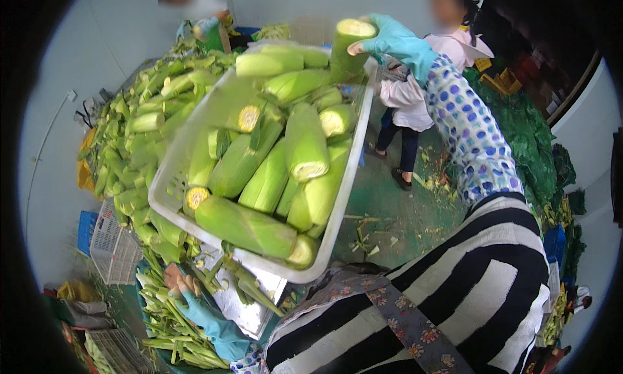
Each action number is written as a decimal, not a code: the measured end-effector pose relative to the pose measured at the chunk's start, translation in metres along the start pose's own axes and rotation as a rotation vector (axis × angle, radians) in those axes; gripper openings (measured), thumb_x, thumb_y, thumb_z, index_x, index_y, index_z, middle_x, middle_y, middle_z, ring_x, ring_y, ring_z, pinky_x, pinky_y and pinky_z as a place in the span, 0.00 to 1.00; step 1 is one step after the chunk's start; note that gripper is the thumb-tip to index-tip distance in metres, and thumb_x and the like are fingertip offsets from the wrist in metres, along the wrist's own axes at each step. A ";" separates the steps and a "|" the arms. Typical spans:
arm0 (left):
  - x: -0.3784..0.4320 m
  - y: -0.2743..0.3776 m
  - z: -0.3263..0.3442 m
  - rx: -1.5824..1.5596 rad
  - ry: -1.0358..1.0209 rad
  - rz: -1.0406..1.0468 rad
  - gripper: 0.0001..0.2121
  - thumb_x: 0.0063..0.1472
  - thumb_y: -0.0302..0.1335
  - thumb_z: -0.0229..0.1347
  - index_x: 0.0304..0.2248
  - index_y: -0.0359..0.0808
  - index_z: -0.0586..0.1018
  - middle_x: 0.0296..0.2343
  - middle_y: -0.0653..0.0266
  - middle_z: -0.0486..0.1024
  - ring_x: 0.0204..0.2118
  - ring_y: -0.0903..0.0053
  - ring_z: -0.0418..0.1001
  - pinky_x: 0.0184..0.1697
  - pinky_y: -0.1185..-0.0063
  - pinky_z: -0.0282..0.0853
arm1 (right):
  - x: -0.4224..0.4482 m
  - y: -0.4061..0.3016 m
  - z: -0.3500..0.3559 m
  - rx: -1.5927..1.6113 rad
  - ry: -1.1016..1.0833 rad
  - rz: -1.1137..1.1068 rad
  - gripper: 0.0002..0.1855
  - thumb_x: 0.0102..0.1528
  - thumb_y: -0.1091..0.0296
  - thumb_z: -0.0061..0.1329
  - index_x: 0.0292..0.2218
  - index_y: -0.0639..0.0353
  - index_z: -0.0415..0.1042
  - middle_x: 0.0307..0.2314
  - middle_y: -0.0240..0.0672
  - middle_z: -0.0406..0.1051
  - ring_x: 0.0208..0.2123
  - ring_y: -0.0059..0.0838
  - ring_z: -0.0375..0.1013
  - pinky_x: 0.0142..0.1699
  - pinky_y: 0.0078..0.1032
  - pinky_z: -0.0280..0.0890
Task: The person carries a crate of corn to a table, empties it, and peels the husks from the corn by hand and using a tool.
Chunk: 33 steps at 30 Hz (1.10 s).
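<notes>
My right hand, in a blue glove with bare fingertips, is shut around the cut upper end of a husked ear of corn. That ear stands nearly upright at the far right corner of a white plastic crate. Green ears with trimmed ends, such as a large one lying across the near side, fill the crate. Low on the left, my left hand, gloved alike, has its fingers curled beside a brown object; whether it grips this is unclear. Cut stalks and husks lie around and under it.
A tall heap of unhusked corn rises left of the crate. A metal surface shows below it. One person stands beyond on the right, another at the back. Green mesh sacks line the right; scraps litter the floor.
</notes>
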State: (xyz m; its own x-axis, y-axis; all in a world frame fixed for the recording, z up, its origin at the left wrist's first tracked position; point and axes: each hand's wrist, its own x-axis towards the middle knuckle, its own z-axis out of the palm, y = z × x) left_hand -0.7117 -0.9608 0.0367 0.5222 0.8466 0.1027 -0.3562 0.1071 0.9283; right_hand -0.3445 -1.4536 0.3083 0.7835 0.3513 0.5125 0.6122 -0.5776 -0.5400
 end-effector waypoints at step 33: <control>-0.208 0.203 0.088 -0.660 -0.554 -0.268 0.22 0.62 0.43 0.50 0.47 0.34 0.67 0.47 0.48 0.69 0.46 0.65 0.72 0.48 0.69 0.70 | -0.145 -0.279 0.041 -0.030 0.409 -1.758 0.15 0.49 0.66 0.54 0.41 0.49 0.70 0.46 0.29 0.67 0.46 0.30 0.66 0.52 0.31 0.65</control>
State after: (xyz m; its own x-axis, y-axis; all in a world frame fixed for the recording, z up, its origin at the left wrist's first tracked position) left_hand -0.8242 -1.1608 0.2355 0.8894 0.3961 0.2282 -0.4519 0.6865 0.5697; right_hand -0.6246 -1.3134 0.3571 -0.7857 0.3209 0.5288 0.6044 0.2166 0.7667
